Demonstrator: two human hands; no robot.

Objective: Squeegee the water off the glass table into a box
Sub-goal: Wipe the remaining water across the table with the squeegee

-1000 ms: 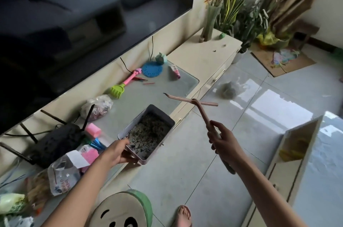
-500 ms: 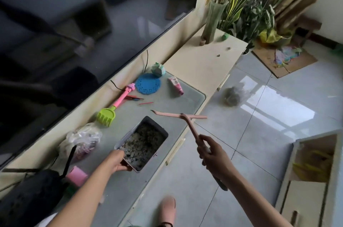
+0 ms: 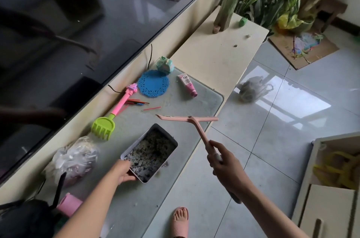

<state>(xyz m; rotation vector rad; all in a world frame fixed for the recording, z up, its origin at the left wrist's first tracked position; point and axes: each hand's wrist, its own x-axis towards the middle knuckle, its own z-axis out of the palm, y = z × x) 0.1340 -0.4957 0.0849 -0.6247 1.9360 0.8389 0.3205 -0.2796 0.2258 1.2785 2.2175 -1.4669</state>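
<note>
A grey rectangular box (image 3: 161, 134) with dark speckled debris inside sits on the glass table top (image 3: 202, 101). My left hand (image 3: 122, 171) grips its near corner. My right hand (image 3: 224, 163) grips the handle of a pink squeegee (image 3: 188, 119). The squeegee's blade hovers above the glass, just beyond the box's far end and near the table's front edge.
On the glass lie a pink tube (image 3: 188, 85), a blue doily (image 3: 153, 83), a teal toy (image 3: 165, 64), a pink-and-green toy rake (image 3: 111, 119), thin sticks and a plastic bag (image 3: 75, 158). A TV screen (image 3: 78, 23) lines the back. My sandalled foot (image 3: 180, 220) stands on the tiled floor.
My view has moved closer and to the right along the cabinet. The box now sits fully on the glass instead of hanging over the front edge. The squeegee blade has moved over the glass.
</note>
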